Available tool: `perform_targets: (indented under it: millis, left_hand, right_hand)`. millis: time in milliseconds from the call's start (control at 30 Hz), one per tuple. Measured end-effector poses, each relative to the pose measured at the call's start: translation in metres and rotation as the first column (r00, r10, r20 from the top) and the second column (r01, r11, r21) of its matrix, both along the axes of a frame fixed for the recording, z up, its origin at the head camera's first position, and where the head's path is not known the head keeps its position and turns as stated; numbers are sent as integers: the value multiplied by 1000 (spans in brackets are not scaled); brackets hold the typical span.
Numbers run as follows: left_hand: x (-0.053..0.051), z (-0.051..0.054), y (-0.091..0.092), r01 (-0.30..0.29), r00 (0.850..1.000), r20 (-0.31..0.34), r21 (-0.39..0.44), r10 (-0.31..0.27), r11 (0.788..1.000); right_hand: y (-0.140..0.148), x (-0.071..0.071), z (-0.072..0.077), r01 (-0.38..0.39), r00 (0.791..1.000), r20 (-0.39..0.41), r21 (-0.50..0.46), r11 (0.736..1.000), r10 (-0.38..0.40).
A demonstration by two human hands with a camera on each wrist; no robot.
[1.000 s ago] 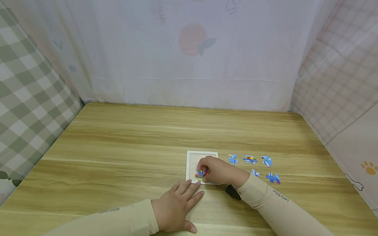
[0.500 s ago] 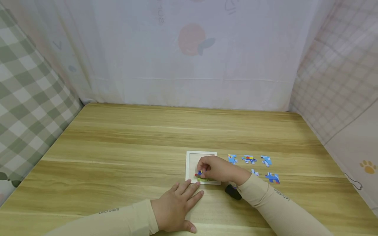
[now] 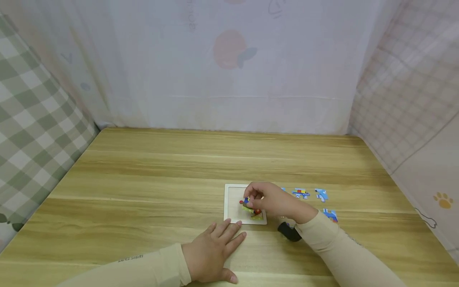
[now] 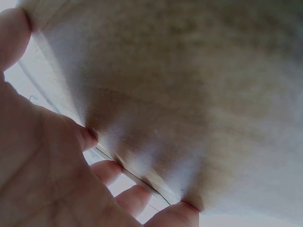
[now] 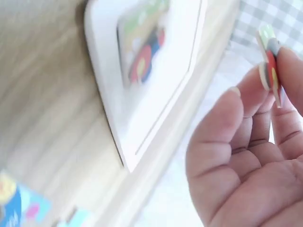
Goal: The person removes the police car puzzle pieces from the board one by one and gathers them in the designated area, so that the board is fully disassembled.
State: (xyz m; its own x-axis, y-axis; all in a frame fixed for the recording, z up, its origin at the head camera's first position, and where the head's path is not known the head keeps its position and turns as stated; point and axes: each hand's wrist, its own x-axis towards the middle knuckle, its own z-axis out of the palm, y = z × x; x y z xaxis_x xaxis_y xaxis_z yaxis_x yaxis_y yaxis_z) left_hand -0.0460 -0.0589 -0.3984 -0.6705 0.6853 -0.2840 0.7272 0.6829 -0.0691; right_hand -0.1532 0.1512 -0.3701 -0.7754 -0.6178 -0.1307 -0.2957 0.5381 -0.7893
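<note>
My right hand [image 3: 274, 202] pinches a colourful jigsaw piece [image 3: 246, 204] between thumb and fingers, above a square white puzzle tray [image 3: 226, 203]. In the right wrist view the held piece [image 5: 271, 66] is seen almost edge-on, clear of the tray. Another jigsaw piece [image 5: 144, 54], with a red and blue wheel shape, lies inside the tray's corner; the head view shows that laid piece [image 3: 257, 215] at the front right, partly covered by the hand. Palm down, my left hand [image 3: 211, 252] has spread, straight fingers, their tips at the tray's front edge.
Several loose blue jigsaw pieces [image 3: 301, 193] lie on the wooden table [image 3: 143, 179] to the right of the tray, some hidden behind the right arm. A black object [image 3: 289, 232] is at the right wrist. Curtains surround the table's back and sides.
My right hand has risen a little and moved right with the pinched piece, so the piece lying in the tray's corner now shows. The left hand stays in place.
</note>
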Motion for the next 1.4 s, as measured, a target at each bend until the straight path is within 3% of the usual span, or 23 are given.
perform_targets:
  millis: [133, 533, 667, 867, 1200, 1400]
  left_hand:
    - [0, -1, -1, -1, 1000, 6, 8, 1, 1000]
    - [1, -1, -1, -10, 1000, 9, 14, 10, 1000]
    - [2, -1, -2, -5, 1000, -7, 15, 5, 1000]
    - [2, -3, -2, 4, 1000, -17, 20, -4, 1000]
    - [2, -2, -2, 9, 1000, -19, 34, -8, 999]
    - [2, 0, 0, 4, 1000, -16, 2, -4, 1000]
  right_hand:
    - [11, 2, 7, 50, 998, -32, 1, 999, -50]
    - [54, 9, 12, 129, 991, -18, 0, 992, -129]
    - [70, 12, 13, 121, 992, -28, 5, 993, -121]
    - [91, 17, 11, 85, 996, 24, 12, 996, -85]
    - [119, 25, -2, 56, 996, 72, 13, 998, -57]
    - [130, 29, -8, 45, 994, 96, 40, 998, -49]
